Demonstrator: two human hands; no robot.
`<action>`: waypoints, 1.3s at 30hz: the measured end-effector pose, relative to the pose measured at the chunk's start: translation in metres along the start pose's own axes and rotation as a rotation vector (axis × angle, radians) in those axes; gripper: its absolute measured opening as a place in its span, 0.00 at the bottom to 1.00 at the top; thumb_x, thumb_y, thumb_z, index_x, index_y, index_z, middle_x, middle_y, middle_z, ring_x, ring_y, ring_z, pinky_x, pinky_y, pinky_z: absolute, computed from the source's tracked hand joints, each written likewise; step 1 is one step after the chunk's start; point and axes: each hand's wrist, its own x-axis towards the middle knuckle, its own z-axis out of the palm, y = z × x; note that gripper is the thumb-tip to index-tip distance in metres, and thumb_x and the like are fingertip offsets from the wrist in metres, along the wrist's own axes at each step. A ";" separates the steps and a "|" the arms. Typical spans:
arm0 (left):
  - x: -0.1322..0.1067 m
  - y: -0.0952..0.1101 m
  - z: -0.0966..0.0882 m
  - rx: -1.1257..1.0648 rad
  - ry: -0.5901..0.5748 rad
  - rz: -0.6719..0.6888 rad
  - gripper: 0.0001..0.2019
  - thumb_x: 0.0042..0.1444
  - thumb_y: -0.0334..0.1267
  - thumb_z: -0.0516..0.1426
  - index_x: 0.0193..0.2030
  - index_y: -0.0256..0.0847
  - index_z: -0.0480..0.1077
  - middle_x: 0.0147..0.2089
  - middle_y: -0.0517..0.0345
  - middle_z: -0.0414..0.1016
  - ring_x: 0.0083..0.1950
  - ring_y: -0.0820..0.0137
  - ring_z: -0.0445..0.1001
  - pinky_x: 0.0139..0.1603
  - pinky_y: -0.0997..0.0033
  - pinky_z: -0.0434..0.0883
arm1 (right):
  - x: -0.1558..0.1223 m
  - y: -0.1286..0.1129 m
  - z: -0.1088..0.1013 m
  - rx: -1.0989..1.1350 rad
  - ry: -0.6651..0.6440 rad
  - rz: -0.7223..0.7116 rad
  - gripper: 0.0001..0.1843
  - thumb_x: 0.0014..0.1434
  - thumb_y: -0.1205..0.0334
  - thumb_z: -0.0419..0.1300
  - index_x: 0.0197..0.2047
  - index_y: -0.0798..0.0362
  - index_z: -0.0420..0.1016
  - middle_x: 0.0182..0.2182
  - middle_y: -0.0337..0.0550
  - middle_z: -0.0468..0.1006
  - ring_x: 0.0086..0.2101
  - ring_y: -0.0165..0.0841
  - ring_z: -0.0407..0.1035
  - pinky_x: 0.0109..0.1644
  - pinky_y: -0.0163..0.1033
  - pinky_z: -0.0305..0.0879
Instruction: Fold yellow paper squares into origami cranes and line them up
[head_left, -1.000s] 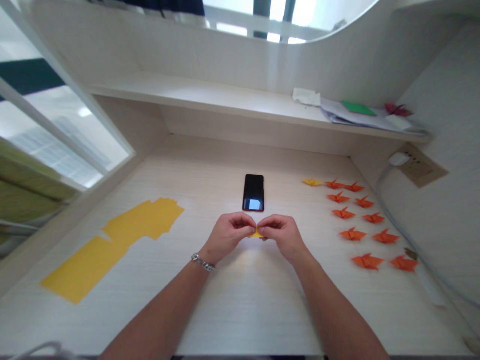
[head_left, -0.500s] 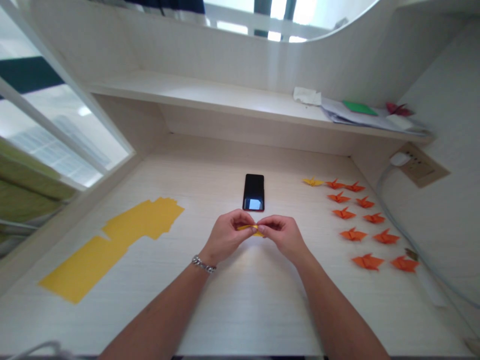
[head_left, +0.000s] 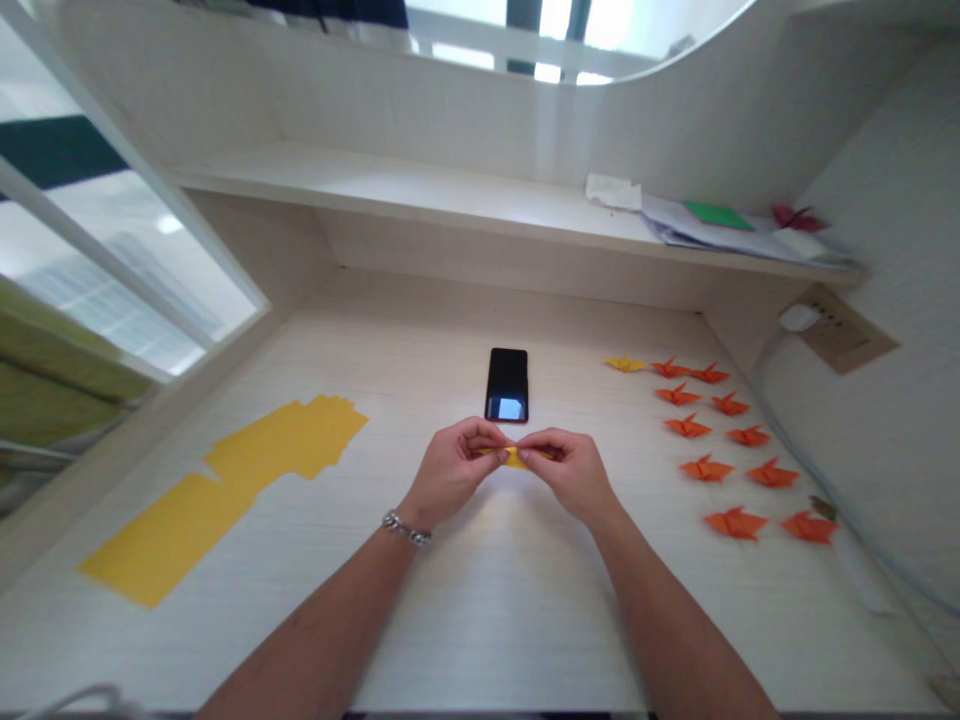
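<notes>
A small folded piece of yellow paper [head_left: 514, 460] is pinched between both hands above the desk; the fingers cover most of it. My left hand [head_left: 459, 465], with a chain bracelet on the wrist, grips its left side between thumb and fingertips. On the other side my right hand [head_left: 564, 468] holds the paper the same way, its thumb close to the left thumb. Just beyond the fingertips lies a black phone [head_left: 508, 383]. To the right, orange folded paper cranes [head_left: 706, 469] stand in two rough columns, with one yellow paper crane [head_left: 625, 365] at the far end.
Yellow paper sheets [head_left: 172, 535] lie overlapping on the left of the desk. A shelf [head_left: 420, 195] crosses the back, bearing papers [head_left: 697, 228] and a green sheet [head_left: 718, 215]. At the right wall, a cable runs from a plug [head_left: 799, 318] down past the cranes.
The fingers have shifted slightly on the yellow paper, and more of it shows between the thumbs and beside the right hand. Everything else looks the same.
</notes>
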 end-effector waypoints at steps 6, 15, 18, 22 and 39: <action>-0.002 0.002 0.000 0.082 0.003 0.037 0.08 0.49 0.36 0.62 0.35 0.37 0.71 0.36 0.53 0.78 0.38 0.66 0.78 0.42 0.66 0.76 | 0.002 0.004 0.003 0.043 -0.004 0.033 0.09 0.47 0.58 0.66 0.30 0.54 0.80 0.27 0.44 0.81 0.28 0.36 0.73 0.33 0.38 0.69; -0.002 0.001 0.001 0.100 0.044 0.040 0.08 0.48 0.34 0.63 0.35 0.37 0.70 0.36 0.53 0.77 0.38 0.67 0.78 0.41 0.67 0.76 | -0.001 0.003 0.006 0.023 0.008 0.047 0.09 0.47 0.58 0.66 0.30 0.54 0.79 0.28 0.44 0.80 0.29 0.35 0.73 0.34 0.38 0.68; -0.002 -0.001 0.002 0.040 0.038 0.011 0.10 0.47 0.35 0.64 0.36 0.37 0.69 0.36 0.54 0.77 0.38 0.67 0.78 0.42 0.67 0.76 | -0.003 0.000 0.007 -0.001 0.008 0.011 0.08 0.49 0.59 0.65 0.31 0.54 0.78 0.29 0.44 0.80 0.30 0.35 0.73 0.35 0.38 0.69; -0.002 -0.003 0.002 -0.021 0.034 -0.026 0.11 0.46 0.35 0.64 0.36 0.36 0.69 0.35 0.53 0.78 0.38 0.66 0.78 0.41 0.67 0.76 | -0.004 0.000 0.006 -0.045 0.012 -0.027 0.07 0.50 0.60 0.64 0.32 0.54 0.78 0.29 0.44 0.80 0.30 0.35 0.73 0.36 0.38 0.69; 0.001 -0.005 0.000 -0.011 0.010 -0.063 0.12 0.47 0.36 0.64 0.38 0.36 0.71 0.36 0.53 0.77 0.39 0.67 0.77 0.42 0.68 0.74 | -0.004 0.004 0.004 -0.168 0.012 -0.124 0.05 0.53 0.63 0.61 0.34 0.54 0.77 0.31 0.43 0.80 0.32 0.34 0.74 0.37 0.37 0.70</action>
